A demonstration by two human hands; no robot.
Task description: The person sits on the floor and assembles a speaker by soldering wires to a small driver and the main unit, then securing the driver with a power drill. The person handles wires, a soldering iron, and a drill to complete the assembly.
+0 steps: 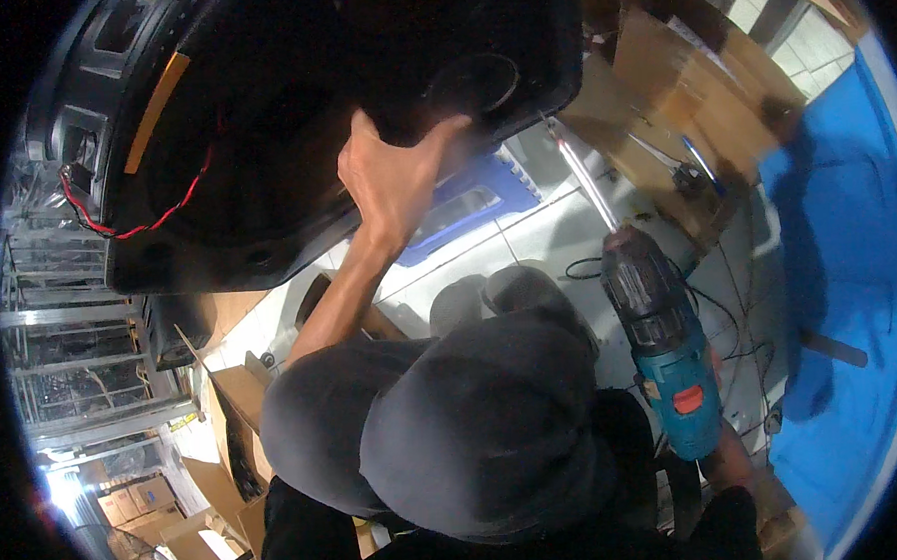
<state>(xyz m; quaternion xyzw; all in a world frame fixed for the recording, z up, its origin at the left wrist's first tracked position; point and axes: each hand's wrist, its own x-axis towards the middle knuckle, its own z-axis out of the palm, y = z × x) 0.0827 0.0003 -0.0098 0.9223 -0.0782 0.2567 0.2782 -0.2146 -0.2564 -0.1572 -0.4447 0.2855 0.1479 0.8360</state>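
A large black housing (290,77) fills the upper left, with a round opening (487,83) near its right end. My left hand (394,177) holds it at its near side, thumb and fingers apart around a dark part; what the fingertips rest on is hard to see. My right hand (730,458), mostly hidden, is closed round a teal and black power drill (673,370). The drill's long bright bit (586,179) points up and left. Its tip is close to the housing's lower right corner; whether it touches is too dark to tell.
A red and black wire (170,214) hangs from the housing's left end. Under it, a blue plastic frame (465,207) lies on white floor tiles. Cardboard (690,79) is at upper right, a blue surface (837,243) at right. Cables (735,317) trail beside the drill. Open boxes (215,430) stand lower left.
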